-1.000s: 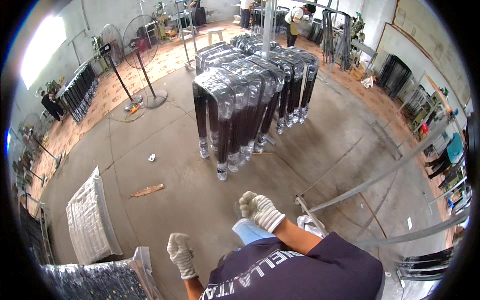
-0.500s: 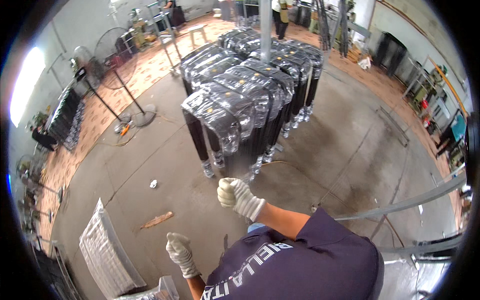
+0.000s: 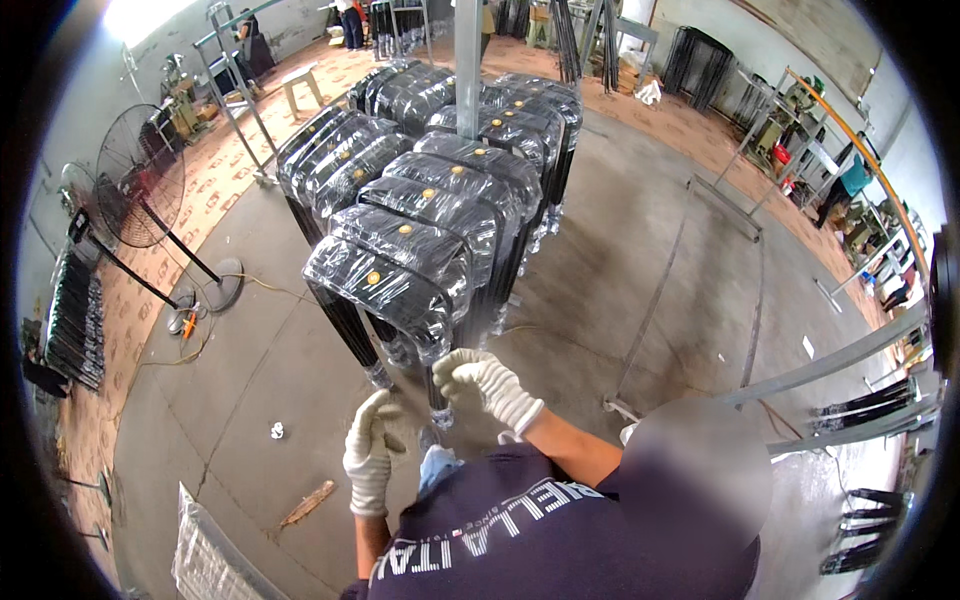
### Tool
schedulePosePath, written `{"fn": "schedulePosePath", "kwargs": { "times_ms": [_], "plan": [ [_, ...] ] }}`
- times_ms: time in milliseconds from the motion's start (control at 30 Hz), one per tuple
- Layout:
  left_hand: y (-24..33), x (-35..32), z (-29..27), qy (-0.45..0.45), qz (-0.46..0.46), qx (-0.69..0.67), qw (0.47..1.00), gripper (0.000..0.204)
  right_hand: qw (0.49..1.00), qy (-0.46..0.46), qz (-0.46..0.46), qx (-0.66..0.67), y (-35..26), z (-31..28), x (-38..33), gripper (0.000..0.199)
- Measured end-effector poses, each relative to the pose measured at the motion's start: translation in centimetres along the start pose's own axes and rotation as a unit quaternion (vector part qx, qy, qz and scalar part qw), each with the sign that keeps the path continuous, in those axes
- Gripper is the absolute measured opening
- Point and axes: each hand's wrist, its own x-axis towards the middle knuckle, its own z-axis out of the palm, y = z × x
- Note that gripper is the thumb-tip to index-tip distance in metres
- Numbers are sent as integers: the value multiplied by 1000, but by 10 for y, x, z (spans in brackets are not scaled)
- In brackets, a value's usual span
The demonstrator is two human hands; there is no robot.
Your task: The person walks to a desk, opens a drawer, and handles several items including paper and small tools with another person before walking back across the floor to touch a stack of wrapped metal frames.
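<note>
Rows of black chairs (image 3: 385,265) wrapped in clear plastic stand ahead of me, with round yellow stickers on top and bagged feet. My right hand (image 3: 490,390), in a white knit glove, is at a front leg (image 3: 438,400) of the nearest chair. Its fingers are bent but apart; whether they touch the leg I cannot tell. Lower and to the left, my gloved left hand (image 3: 370,455) is raised beside another wrapped foot (image 3: 379,376), thumb and curved fingers apart. Nothing shows in either hand.
A grey metal post (image 3: 467,70) rises among the chairs. Two stand fans (image 3: 140,175) and a cable are at the left. On the floor lie a brown scrap (image 3: 308,503), crumpled white paper (image 3: 277,430) and a plastic-wrapped sheet (image 3: 205,555). A grey curved rail (image 3: 830,365) crosses at right.
The view has shifted, and the chairs now appear closer. My left hand has come up and forward near the chair feet. My right hand has loosened from a fist and reached the nearest leg.
</note>
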Motion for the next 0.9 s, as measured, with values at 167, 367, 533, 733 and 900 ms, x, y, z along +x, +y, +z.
{"fn": "schedulePosePath", "kwargs": {
  "times_ms": [167,367,533,733,900],
  "plan": [
    [-16,63,-34,-122,70,78,987,32,901,14,-166,-401,24,3,70,31],
    [-35,126,-86,-276,81,244,926,26,601,137,-169,-769,23,44,113,71],
    [-49,173,-86,-338,120,225,906,26,495,142,-187,-837,57,16,132,81],
    [-31,222,-33,-342,264,216,876,47,508,128,-149,-839,43,27,131,77],
    [-12,247,33,-363,308,300,826,68,678,78,122,-721,-4,40,123,43]
  ]
}}
